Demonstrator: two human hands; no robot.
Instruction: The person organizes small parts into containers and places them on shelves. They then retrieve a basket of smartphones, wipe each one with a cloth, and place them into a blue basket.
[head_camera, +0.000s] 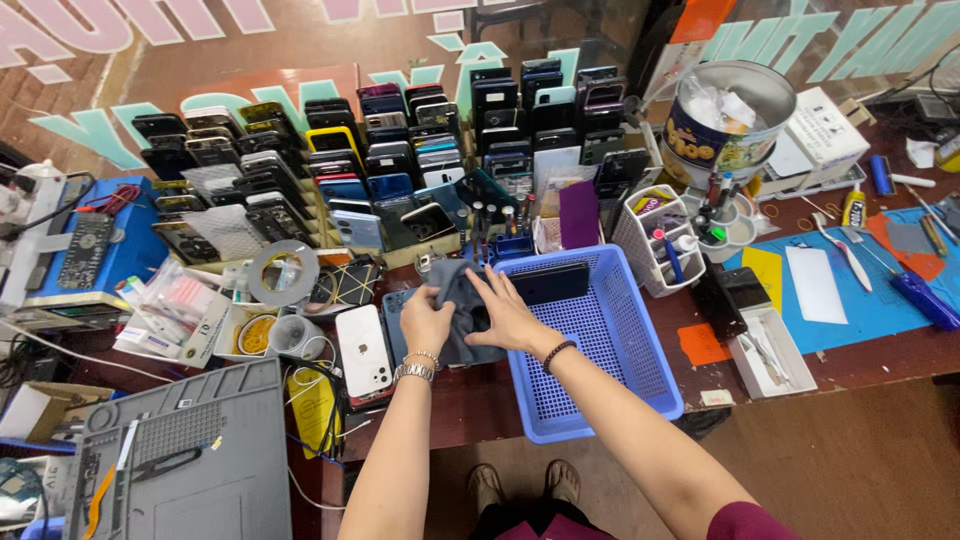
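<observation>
Both of my hands work on a grey cloth (458, 290) that lies over a dark flat phone (478, 352) on the bench. My left hand (425, 317) pinches the cloth's left edge. My right hand (505, 310) presses flat on the cloth's right side, next to the rim of a blue plastic basket (600, 395). A black phone (549, 283) lies inside the basket at its far end. A white phone (363, 350) rests face down just left of my left hand.
Racks with several phones (400, 160) stand behind the cloth. A tape roll (283, 272), a grey work mat (190, 460), a white tool caddy (655, 240), a round tin (728, 115) and a blue mat (860, 300) with tools surround the spot.
</observation>
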